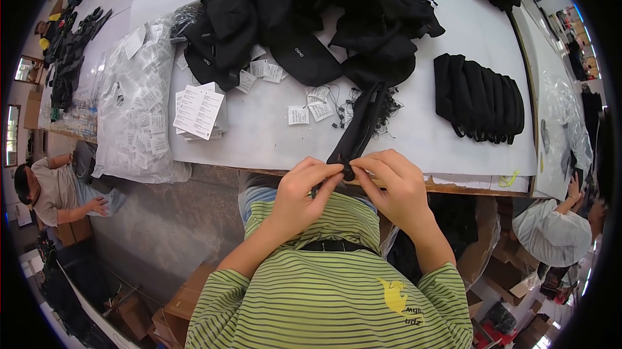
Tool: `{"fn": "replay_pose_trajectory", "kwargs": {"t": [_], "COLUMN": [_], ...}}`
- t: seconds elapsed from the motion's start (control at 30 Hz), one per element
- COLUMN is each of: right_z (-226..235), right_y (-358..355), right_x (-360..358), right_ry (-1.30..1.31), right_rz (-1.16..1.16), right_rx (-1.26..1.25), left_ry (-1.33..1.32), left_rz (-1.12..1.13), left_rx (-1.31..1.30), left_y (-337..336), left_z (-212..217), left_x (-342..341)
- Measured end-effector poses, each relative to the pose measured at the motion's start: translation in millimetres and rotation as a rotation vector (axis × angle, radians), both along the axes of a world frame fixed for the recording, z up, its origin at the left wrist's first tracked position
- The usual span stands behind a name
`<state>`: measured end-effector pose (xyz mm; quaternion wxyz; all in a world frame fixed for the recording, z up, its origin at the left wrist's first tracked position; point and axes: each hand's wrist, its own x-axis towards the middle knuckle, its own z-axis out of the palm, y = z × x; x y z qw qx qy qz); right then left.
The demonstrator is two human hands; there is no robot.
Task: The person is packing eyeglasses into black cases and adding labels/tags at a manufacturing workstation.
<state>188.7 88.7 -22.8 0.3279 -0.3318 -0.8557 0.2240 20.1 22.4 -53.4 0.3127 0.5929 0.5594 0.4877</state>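
A long, narrow, folded black fabric piece (359, 125) slants from the table down over its front edge. My left hand (304, 184) pinches its near end between thumb and fingertips. Close beside it, my right hand (392, 180) pinches the same end from the right. Whatever small part lies between the fingertips is too hidden to make out. Beyond the hands, small white tags (311, 109) lie on the table near a tangle of thin black strings (389, 106). A heap of soft black cap-like pieces (304, 57) with rounded brims spreads behind them.
Left on the white table (253, 135) are a stack of white printed cards (197, 112) and a clear bag of white tags (139, 103). A row of folded black pieces (479, 100) lies right. One person (55, 187) is at left, another (554, 229) at right.
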Motion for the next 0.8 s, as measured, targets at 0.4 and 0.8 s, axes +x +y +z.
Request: {"fn": "replay_pose_trajectory", "kwargs": {"t": [0.4,0.8], "right_z": [2.6,0.9], "right_y": [0.3,1.4], "right_x": [1.6,4.7], "right_ry": [-0.152,-0.154], "right_rz": [0.144,0.186], "right_rx": [0.14,0.207], "left_ry": [0.07,-0.01], "left_rz": [-0.013,-0.046], "left_rx": [0.04,-0.007], "left_y": [0.7,-3.0], "left_z": [3.7,-1.4], "left_x": [0.9,2.3]}}
